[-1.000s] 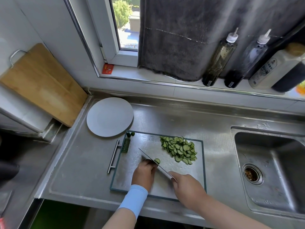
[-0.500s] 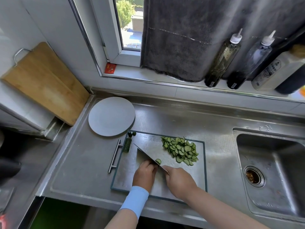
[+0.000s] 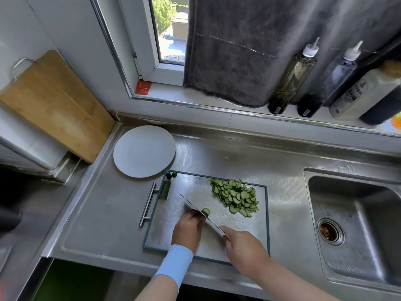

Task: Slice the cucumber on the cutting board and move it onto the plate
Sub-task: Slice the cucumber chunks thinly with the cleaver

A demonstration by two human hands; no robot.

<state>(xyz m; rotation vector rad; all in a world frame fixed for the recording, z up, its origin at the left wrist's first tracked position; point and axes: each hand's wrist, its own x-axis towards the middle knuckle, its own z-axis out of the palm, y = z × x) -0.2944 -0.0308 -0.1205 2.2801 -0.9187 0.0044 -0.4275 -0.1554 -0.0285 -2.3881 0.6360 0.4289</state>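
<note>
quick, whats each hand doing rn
Left hand: closed on the last cucumber piece, pinning it to the cutting board.
Right hand: closed on the knife.

No words to read

The bottle labels (image 3: 355,92) at two o'clock and the red sticker (image 3: 143,88) at eleven o'clock are too blurry.

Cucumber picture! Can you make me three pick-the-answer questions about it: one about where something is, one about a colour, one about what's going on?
1. Where is the pile of slices?
A. on the plate
B. on the cutting board
C. in the sink

2. What colour is the plate?
A. red
B. black
C. pale grey

3. What does the plate hold?
A. nothing
B. slices
C. a knife

Answers:
1 B, the slices lie on the board's right side.
2 C, it looks pale grey on the steel counter.
3 A, its face is bare; the right hand holds the knife.
</note>
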